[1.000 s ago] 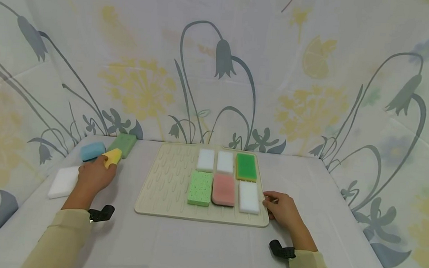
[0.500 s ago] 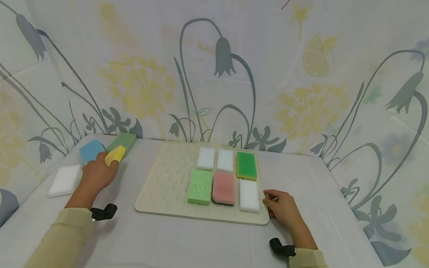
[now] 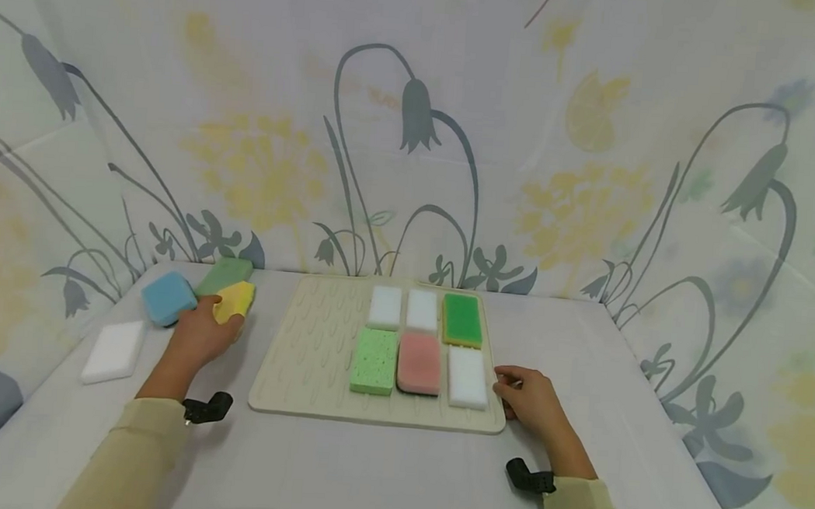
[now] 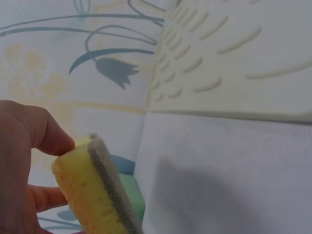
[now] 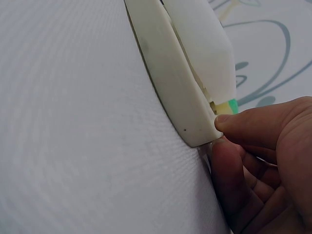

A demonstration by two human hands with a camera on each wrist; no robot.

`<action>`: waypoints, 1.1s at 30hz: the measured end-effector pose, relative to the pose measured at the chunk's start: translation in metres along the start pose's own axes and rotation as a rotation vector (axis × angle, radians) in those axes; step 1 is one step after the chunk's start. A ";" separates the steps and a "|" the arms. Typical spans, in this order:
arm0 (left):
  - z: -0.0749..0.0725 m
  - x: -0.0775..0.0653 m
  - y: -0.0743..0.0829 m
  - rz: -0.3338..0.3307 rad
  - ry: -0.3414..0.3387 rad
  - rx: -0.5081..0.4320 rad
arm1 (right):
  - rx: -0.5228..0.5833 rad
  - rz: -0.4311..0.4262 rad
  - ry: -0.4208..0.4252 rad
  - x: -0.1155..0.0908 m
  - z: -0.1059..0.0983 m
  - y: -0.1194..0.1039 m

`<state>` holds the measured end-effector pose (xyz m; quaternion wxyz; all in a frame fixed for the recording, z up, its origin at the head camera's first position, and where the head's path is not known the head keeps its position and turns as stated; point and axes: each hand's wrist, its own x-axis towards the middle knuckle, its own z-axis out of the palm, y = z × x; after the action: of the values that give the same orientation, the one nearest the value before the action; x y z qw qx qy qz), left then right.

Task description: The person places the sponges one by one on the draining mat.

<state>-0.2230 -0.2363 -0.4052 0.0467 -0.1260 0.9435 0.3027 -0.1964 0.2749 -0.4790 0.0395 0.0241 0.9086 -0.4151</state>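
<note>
My left hand (image 3: 205, 335) grips a yellow sponge (image 3: 235, 300) between thumb and fingers. The left wrist view shows this sponge (image 4: 90, 187) tilted, with a grey scouring layer on one face. Behind it lies a green pad (image 3: 224, 274), partly covered in the head view. A blue sponge (image 3: 169, 299) rests just left of the fingers. My right hand (image 3: 530, 398) pinches the right edge of a cream ridged mat (image 3: 303, 357). In the right wrist view, the thumb is on top of the mat's rim (image 5: 170, 92) and a curled finger is below it.
On the mat's right half sit three white sponges (image 3: 468, 377), a green-and-yellow sponge (image 3: 463, 320), a speckled light green sponge (image 3: 374, 361) and a pink sponge (image 3: 419, 363). A white block (image 3: 114, 352) lies at the table's left. Behind stands a flower-printed cloth (image 3: 413, 169).
My left hand has moved right with the yellow sponge, away from the blue sponge. The blue sponge, tilted earlier, now shows its broad face. My right hand stays at the mat's edge.
</note>
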 end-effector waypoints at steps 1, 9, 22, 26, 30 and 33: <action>0.001 0.000 0.002 0.001 -0.003 -0.001 | 0.001 -0.004 0.000 0.000 0.000 0.000; 0.012 0.002 0.015 -0.008 -0.034 0.009 | -0.005 0.003 0.001 -0.001 0.001 0.000; 0.033 0.008 0.026 0.053 0.024 -0.020 | 0.003 0.002 -0.001 -0.001 0.000 -0.002; 0.039 0.009 0.030 0.063 0.008 -0.007 | 0.001 0.004 0.000 -0.001 0.000 -0.002; 0.043 0.009 0.036 0.084 0.000 0.000 | 0.003 0.005 -0.001 -0.001 0.000 -0.003; 0.046 0.009 0.040 0.095 -0.002 -0.003 | 0.003 0.005 -0.001 -0.001 -0.001 -0.003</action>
<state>-0.2414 -0.1799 -0.4215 0.0329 -0.0806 0.9480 0.3063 -0.1954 0.2736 -0.4764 0.0411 0.0263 0.9080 -0.4162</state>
